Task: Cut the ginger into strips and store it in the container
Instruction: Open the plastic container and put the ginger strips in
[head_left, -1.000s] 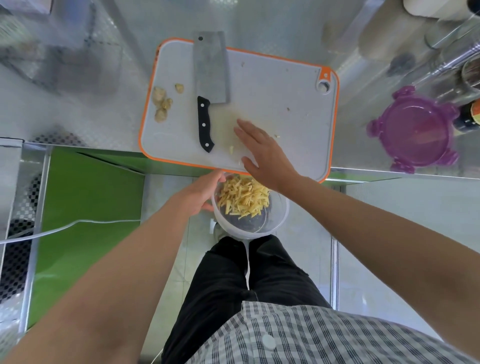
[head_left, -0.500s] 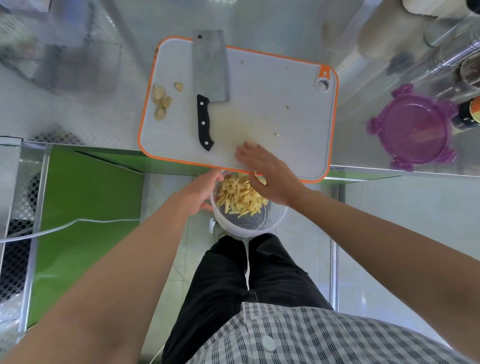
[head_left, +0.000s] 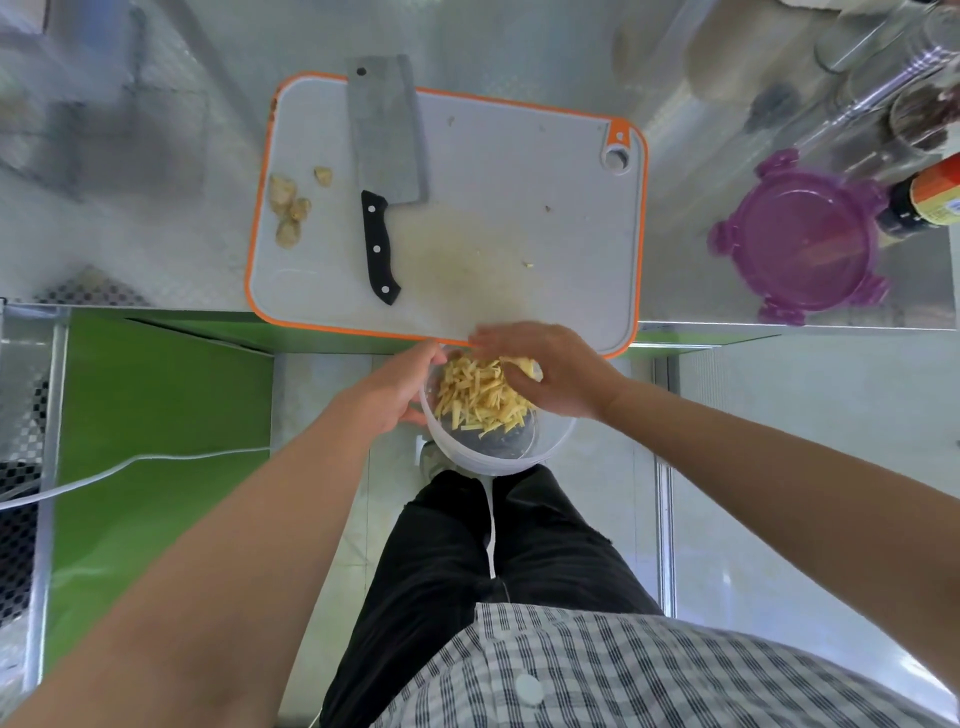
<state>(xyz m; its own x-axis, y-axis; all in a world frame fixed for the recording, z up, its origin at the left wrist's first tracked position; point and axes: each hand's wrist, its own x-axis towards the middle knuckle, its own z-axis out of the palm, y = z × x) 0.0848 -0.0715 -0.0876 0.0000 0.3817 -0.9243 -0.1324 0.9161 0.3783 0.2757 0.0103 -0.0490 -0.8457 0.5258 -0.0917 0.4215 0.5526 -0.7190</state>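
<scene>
Lying at board's (head_left: 519, 171) left edge: lumpy ginger scraps (head_left: 288, 210), a few pieces close together. Just right of them, knife (head_left: 387, 150) flat on board, blade pointing away, black handle toward the person, blade tip past the far edge. Board is white with orange rim, on steel counter (head_left: 701, 78), its near edge overhanging. Yellow stain and a few crumbs mid-board. Left hand (head_left: 395, 389) below the near edge, fingers and thumb curled round container's (head_left: 498, 452) left rim, holding it off the counter, just under the board edge. Container clear, round. Strips (head_left: 480, 397) piled inside, mostly on the far side. Right hand (head_left: 556, 374) over container's far-right rim, touching the board edge, fingers bent, blurred, pinching a small clump of strips against the thumb. Further right, purple lid (head_left: 802, 234) on counter, well apart from container. Dark bottle (head_left: 930, 200) just beside lid, at frame edge.
</scene>
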